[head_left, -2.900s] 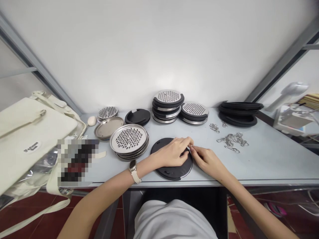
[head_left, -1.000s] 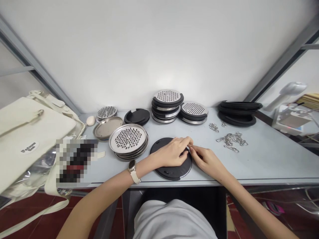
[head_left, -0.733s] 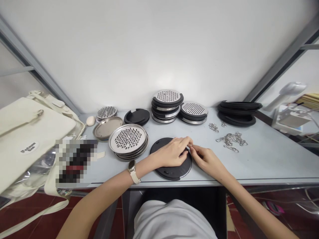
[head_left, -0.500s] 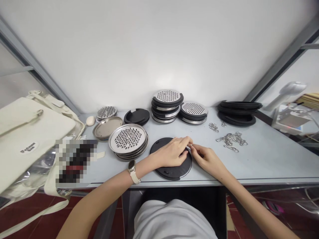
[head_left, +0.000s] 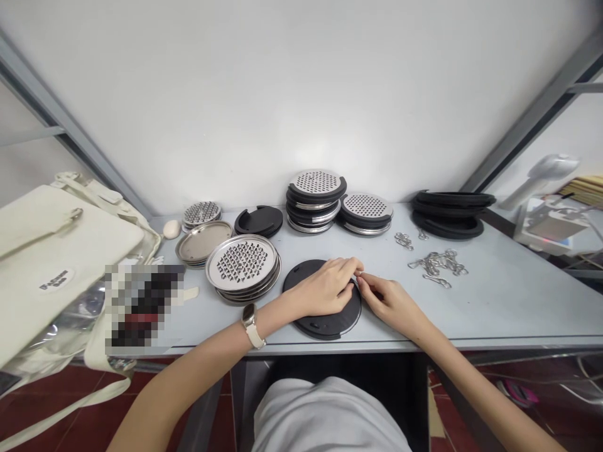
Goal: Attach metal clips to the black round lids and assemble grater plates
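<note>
The black disc [head_left: 325, 323] looks like smooth plastic, mostly matt with a bit of shine along the edge. Same dull black on the shallow tray [head_left: 259, 221] and the stacked rings [head_left: 452, 201]. The front grater stack [head_left: 242, 263] is silvery metal, kinda satiny, rough with raised teeth, while the plain metal plate [head_left: 205, 242] behind it is smooth with a duller, warmer sheen. Clips [head_left: 440, 267] are shiny bare wire. Tabletop [head_left: 513, 289] is smooth with a soft sheen, and the wall [head_left: 301, 94] is glossy enough to catch glare. Shirt [head_left: 330, 417] is soft matt cloth.
</note>
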Motion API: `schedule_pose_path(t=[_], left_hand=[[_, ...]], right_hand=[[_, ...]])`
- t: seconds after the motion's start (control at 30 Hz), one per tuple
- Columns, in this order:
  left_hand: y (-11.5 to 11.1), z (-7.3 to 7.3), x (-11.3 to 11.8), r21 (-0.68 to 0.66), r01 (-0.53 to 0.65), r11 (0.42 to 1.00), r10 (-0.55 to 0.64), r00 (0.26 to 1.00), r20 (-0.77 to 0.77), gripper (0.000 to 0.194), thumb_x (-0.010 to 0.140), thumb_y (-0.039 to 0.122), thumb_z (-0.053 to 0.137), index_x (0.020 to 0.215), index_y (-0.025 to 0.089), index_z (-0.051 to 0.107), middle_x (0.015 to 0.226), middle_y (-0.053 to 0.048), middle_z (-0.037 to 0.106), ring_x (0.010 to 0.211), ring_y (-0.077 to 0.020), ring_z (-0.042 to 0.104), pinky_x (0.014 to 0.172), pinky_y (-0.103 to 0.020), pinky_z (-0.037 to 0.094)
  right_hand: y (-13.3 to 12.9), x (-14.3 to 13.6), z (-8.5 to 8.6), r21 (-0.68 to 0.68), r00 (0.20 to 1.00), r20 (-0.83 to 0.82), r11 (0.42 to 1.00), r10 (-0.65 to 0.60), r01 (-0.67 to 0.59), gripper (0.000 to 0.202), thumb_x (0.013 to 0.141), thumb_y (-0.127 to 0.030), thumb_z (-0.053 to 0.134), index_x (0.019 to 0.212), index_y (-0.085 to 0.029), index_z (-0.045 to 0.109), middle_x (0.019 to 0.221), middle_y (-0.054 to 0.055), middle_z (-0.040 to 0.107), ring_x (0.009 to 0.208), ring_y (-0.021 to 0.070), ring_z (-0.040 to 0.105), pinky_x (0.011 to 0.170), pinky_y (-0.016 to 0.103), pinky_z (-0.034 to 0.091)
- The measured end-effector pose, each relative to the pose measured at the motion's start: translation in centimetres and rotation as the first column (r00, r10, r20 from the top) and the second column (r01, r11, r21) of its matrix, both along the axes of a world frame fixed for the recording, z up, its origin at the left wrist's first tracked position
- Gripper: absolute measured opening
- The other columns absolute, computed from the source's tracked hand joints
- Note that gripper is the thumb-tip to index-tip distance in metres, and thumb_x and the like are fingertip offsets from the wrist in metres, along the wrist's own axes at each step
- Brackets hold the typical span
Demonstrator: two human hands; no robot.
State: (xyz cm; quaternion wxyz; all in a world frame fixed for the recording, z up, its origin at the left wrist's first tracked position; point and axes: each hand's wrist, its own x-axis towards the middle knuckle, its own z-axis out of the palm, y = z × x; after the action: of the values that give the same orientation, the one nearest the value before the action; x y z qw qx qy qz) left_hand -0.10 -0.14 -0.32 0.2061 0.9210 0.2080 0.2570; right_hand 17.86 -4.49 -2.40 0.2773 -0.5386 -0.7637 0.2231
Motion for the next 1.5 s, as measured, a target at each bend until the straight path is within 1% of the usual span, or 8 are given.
schedule_pose_path(t=[0.1,0.23,0.43,0.6,0.83,1.13,1.33,1.5], left_hand=[[-0.03,0.03,-0.01,0.01,-0.014,1.0,0.014,1.0,0.001,0.03,0.083,0.007,0.041,0.112,0.017,0.04,0.108,-0.01,0.053,0.106,-0.0211,0.051,0.096,-0.038,0.042],[-0.05,0.02,0.0,0.01,-0.025,1.0,0.025,1.0,0.011,0.029,0.083,0.008,0.041,0.111,0.017,0.041,0.108,-0.011,0.052,0.104,-0.021,0.051,0.096,-0.037,0.043],[0.04,-0.3,0.02,-0.005,-0.008,1.0,0.008,0.999,0.031,0.031,0.084,0.007,0.04,0.113,0.018,0.039,0.108,-0.01,0.051,0.104,-0.0206,0.051,0.095,-0.037,0.044],[0.19,-0.6,0.09,-0.007,0.003,1.0,-0.003,0.999,0.047,0.032,0.083,0.006,0.04,0.113,0.018,0.038,0.109,-0.01,0.05,0.106,-0.021,0.052,0.094,-0.036,0.045],[0.22,-0.57,0.08,-0.02,0.007,1.0,-0.006,0.998,0.056,0.032,0.083,0.006,0.041,0.112,0.019,0.038,0.109,-0.01,0.051,0.106,-0.0211,0.052,0.094,-0.038,0.045],[0.21,-0.56,0.1,-0.024,0.012,1.0,-0.01,0.999,0.053,0.034,0.082,0.005,0.041,0.113,0.019,0.038,0.109,-0.009,0.051,0.105,-0.0206,0.052,0.093,-0.036,0.046],[0.19,-0.57,0.09,-0.058,0.016,0.998,-0.012,0.998,0.065,0.036,0.082,0.004,0.042,0.113,0.02,0.037,0.11,-0.009,0.051,0.106,-0.0212,0.053,0.093,-0.038,0.046],[0.46,-0.61,0.02,-0.118,0.039,0.992,-0.031,0.997,0.073,0.035,0.083,0.003,0.038,0.113,0.02,0.037,0.108,-0.008,0.052,0.1,-0.0182,0.057,0.088,-0.035,0.049]], right_hand=[[-0.02,-0.12,0.09,0.014,0.999,0.032,1.0,0.002,-0.003,0.032,0.096,-0.035,0.032,0.072,-0.021,0.049,0.064,0.001,0.059,0.055,0.0155,0.053,0.056,0.025,0.036],[-0.1,-0.23,0.17,0.029,0.998,0.059,1.0,-0.013,0.011,0.033,0.096,-0.034,0.032,0.07,-0.021,0.048,0.065,0.002,0.061,0.056,0.0161,0.054,0.055,0.026,0.036],[-0.13,-0.19,0.0,0.018,0.998,0.054,1.0,-0.008,0.007,0.034,0.095,-0.035,0.033,0.066,-0.021,0.042,0.057,-0.001,0.053,0.05,0.0136,0.047,0.052,0.025,0.032],[-0.02,-0.22,-0.16,-0.005,1.0,0.026,1.0,-0.01,0.01,0.032,0.095,-0.036,0.035,0.067,-0.021,0.039,0.056,-0.003,0.047,0.05,0.0128,0.042,0.051,0.025,0.031],[0.05,-0.18,-0.46,-0.018,1.0,-0.014,1.0,-0.018,0.017,0.029,0.095,-0.036,0.034,0.07,-0.021,0.039,0.057,-0.003,0.045,0.051,0.0128,0.041,0.053,0.025,0.032],[-0.04,0.0,-0.6,-0.034,0.998,-0.045,0.999,-0.041,0.039,0.03,0.094,-0.037,0.037,0.068,-0.021,0.038,0.056,-0.005,0.039,0.051,0.0114,0.037,0.052,0.024,0.03],[-0.09,-0.05,-0.47,-0.038,0.997,-0.06,0.998,-0.053,0.051,0.03,0.093,-0.036,0.038,0.067,-0.021,0.038,0.056,-0.006,0.037,0.051,0.0108,0.035,0.051,0.024,0.028],[-0.04,0.2,-0.54,-0.004,0.991,-0.098,0.996,-0.094,0.094,0.033,0.092,-0.035,0.038,0.063,-0.021,0.032,0.055,-0.006,0.031,0.052,0.0101,0.031,0.051,0.023,0.026]])
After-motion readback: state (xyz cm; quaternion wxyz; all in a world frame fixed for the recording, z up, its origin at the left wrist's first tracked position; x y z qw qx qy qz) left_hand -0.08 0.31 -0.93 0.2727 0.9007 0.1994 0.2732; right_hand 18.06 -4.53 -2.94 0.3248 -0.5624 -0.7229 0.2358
